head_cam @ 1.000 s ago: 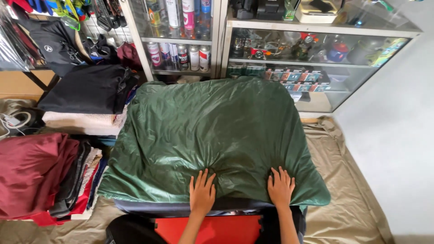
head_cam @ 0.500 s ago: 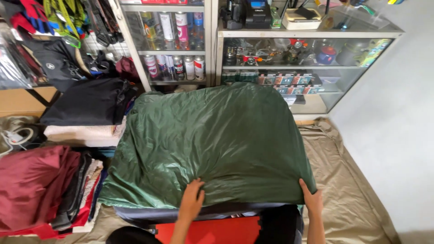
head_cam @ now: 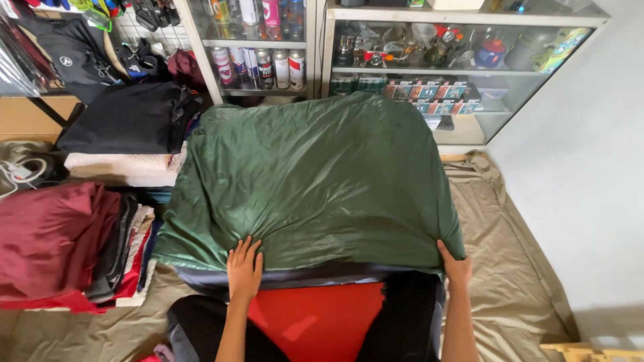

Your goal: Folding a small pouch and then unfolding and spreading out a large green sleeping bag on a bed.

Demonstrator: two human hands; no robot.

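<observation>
Both hands rest on the near edge of the green quilted cover (head_cam: 315,181) spread over the floor mat (head_cam: 510,268): left hand (head_cam: 245,271) flat and open, right hand (head_cam: 457,268) gripping its corner. It looks light, soft, slippery; best held at corners.

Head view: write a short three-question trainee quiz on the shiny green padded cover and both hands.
1. True or false: the left hand lies flat on the shiny green padded cover.
2. Where is the right hand? A) on the cover's near right corner B) on the glass cabinet C) on the maroon folded cloth
3. What colour is the sheet on the floor?

Key: 1 true; 2 A; 3 tan.
</observation>
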